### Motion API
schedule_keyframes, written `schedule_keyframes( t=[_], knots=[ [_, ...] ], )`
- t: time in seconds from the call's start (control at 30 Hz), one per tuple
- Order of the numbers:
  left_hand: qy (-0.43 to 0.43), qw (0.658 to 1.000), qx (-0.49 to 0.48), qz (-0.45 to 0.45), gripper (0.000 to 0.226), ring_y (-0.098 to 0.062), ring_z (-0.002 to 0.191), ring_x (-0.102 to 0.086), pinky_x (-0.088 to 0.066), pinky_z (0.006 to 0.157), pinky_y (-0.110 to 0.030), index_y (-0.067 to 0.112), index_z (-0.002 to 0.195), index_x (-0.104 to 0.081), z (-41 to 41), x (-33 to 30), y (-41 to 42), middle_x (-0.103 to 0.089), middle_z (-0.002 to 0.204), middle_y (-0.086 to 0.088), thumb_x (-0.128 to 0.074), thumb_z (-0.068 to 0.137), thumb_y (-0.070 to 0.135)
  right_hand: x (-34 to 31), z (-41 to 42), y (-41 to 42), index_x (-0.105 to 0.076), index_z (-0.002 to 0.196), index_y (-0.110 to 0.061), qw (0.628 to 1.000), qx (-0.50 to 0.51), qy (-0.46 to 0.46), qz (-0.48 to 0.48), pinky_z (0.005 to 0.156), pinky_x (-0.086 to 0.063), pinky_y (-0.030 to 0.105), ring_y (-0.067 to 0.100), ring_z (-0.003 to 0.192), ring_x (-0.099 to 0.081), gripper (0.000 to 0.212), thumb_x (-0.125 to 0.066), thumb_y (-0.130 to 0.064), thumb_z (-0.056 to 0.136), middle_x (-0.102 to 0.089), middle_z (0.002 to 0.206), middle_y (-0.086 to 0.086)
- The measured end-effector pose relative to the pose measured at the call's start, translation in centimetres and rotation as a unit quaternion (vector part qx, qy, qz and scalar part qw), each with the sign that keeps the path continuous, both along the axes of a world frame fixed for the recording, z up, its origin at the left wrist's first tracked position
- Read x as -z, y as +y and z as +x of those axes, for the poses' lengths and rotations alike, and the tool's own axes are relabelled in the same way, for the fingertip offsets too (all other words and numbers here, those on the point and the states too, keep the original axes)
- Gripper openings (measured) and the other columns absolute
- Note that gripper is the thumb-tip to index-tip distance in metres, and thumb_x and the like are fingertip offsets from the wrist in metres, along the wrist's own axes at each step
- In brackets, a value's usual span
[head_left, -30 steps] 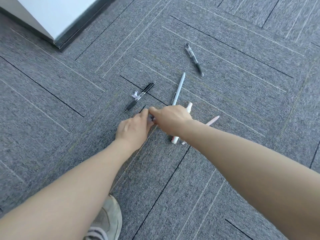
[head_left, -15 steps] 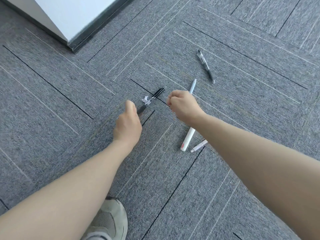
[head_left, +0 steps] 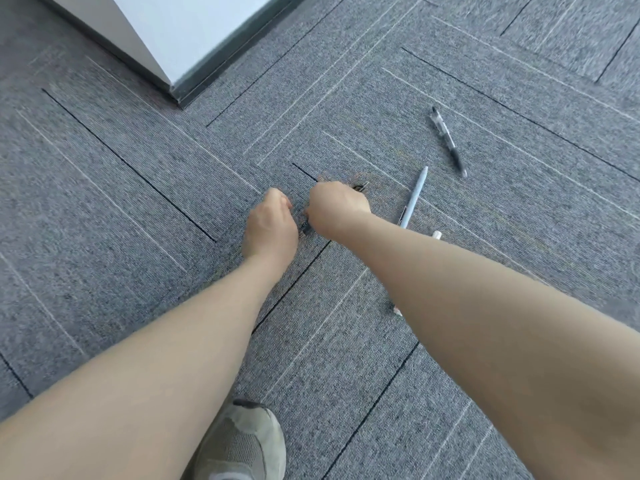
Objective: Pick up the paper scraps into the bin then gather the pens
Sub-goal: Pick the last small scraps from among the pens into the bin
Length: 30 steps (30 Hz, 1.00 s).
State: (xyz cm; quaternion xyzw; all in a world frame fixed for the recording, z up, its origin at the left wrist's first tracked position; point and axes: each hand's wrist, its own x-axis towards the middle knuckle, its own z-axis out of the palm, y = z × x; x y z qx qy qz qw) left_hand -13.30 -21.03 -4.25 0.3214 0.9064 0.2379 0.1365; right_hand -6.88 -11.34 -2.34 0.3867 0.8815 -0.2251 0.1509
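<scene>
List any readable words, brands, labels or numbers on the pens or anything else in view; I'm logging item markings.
None can be read.
Clear-barrelled black pen: no legible print, too small.
Pale blue pen: no text visible.
Shoe: no visible brand.
Carpet, wall corner: unmarked.

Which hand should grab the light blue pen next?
The right hand, probably. The blue pen lies on the carpet just to its right, while the left hand sits farther away on the other side. Both hands look curled.
</scene>
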Motion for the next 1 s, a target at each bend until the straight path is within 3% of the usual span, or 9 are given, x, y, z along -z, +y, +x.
schedule_keyframes(
  t=[0.13, 0.2, 0.33, 0.5, 0.6, 0.7, 0.83, 0.93, 1.0],
  knots=[
    [0.004, 1.000, 0.012, 0.026, 0.028, -0.027, 0.069, -0.045, -0.027, 0.057, -0.035, 0.012, 0.084, -0.046, 1.3, -1.0, 1.6, -0.052, 0.076, -0.007, -0.029, 0.101, 0.027, -1.1, 3.4, 2.2, -0.047, 0.095, -0.010, 0.955, 0.185, 0.179, -0.144, 0.046, -0.035, 0.026, 0.018, 0.064, -0.049, 0.018, -0.035, -0.021, 0.102, -0.055, 0.084, 0.006],
    [-0.020, 0.996, 0.040, 0.073, 0.030, -0.027, 0.067, -0.043, -0.023, 0.058, -0.035, 0.010, 0.079, -0.043, 3.4, -1.6, 3.4, -0.047, 0.068, -0.005, -0.031, 0.101, 0.026, -2.1, 7.2, 3.5, -0.048, 0.096, -0.010, 0.932, 0.239, 0.203, -0.180, 0.038, -0.037, 0.022, 0.014, 0.054, -0.046, 0.018, -0.035, -0.021, 0.102, -0.062, 0.088, 0.009],
    [-0.072, 0.979, 0.143, 0.124, 0.035, -0.029, 0.061, -0.039, -0.023, 0.055, -0.036, 0.011, 0.070, -0.036, 10.6, -2.8, 8.6, -0.040, 0.059, -0.002, -0.034, 0.101, 0.027, -4.0, 16.9, 6.3, -0.059, 0.101, -0.010, 0.906, 0.329, 0.200, -0.172, 0.048, -0.038, 0.026, 0.017, 0.057, -0.050, 0.026, -0.035, -0.003, 0.091, -0.064, 0.085, 0.009],
    [-0.132, 0.941, 0.292, 0.106, 0.040, -0.027, 0.056, -0.041, -0.023, 0.051, -0.037, 0.017, 0.061, -0.034, 23.1, -3.9, 14.2, -0.043, 0.055, -0.004, -0.037, 0.100, 0.029, -4.7, 30.3, 8.6, -0.063, 0.092, -0.014, 0.904, 0.421, 0.076, -0.019, 0.061, -0.043, 0.029, 0.029, 0.080, -0.060, 0.024, -0.039, -0.010, 0.088, -0.065, 0.086, 0.005],
    [-0.160, 0.911, 0.378, 0.047, 0.040, -0.020, 0.055, -0.042, -0.023, 0.049, -0.034, 0.016, 0.065, -0.037, 29.7, -3.7, 15.9, -0.046, 0.058, -0.004, -0.034, 0.101, 0.032, -5.1, 38.3, 9.1, -0.059, 0.081, -0.009, 0.899, 0.434, -0.059, 0.014, 0.055, -0.039, 0.027, 0.027, 0.070, -0.055, 0.013, -0.048, -0.005, 0.085, -0.061, 0.080, 0.007],
    [-0.146, 0.879, 0.454, -0.007, 0.029, -0.022, 0.060, -0.047, -0.031, 0.050, -0.034, 0.013, 0.079, -0.046, 34.6, -2.7, 17.3, -0.053, 0.068, -0.006, -0.029, 0.101, 0.022, -5.7, 44.9, 9.7, -0.049, 0.067, -0.008, 0.856, 0.495, -0.142, 0.036, 0.054, -0.039, 0.027, 0.025, 0.064, -0.053, 0.021, -0.047, 0.005, 0.083, -0.056, 0.071, 0.008],
    [-0.096, 0.855, 0.506, -0.053, 0.029, -0.020, 0.066, -0.052, -0.035, 0.051, -0.032, 0.019, 0.105, -0.049, 39.0, -2.1, 19.5, -0.055, 0.077, -0.001, -0.028, 0.093, 0.004, -4.9, 51.0, 11.1, -0.065, 0.099, -0.007, 0.816, 0.543, -0.195, 0.040, 0.077, -0.043, 0.035, 0.029, 0.103, -0.061, 0.019, -0.049, -0.003, 0.090, -0.064, 0.117, 0.012],
    [-0.037, 0.841, 0.535, -0.075, 0.045, -0.022, 0.070, -0.053, -0.040, 0.057, -0.034, 0.020, 0.126, -0.041, 40.7, -2.0, 21.1, -0.059, 0.092, -0.003, -0.028, 0.089, -0.002, -2.1, 53.5, 12.1, -0.050, 0.135, -0.004, 0.770, 0.620, -0.145, 0.044, 0.082, -0.048, 0.032, 0.030, 0.121, -0.054, 0.043, -0.050, -0.010, 0.092, -0.046, 0.143, 0.016],
    [0.008, 0.827, 0.555, -0.083, 0.058, -0.022, 0.072, -0.051, -0.038, 0.059, -0.034, 0.018, 0.142, -0.028, 40.7, -1.8, 21.9, -0.059, 0.105, -0.006, -0.028, 0.088, -0.003, -0.5, 54.8, 12.7, -0.038, 0.145, -0.018, 0.697, 0.713, -0.069, 0.031, 0.067, -0.046, 0.010, 0.031, 0.129, -0.047, 0.049, -0.041, -0.018, 0.097, -0.043, 0.146, 0.009]
  ],
)
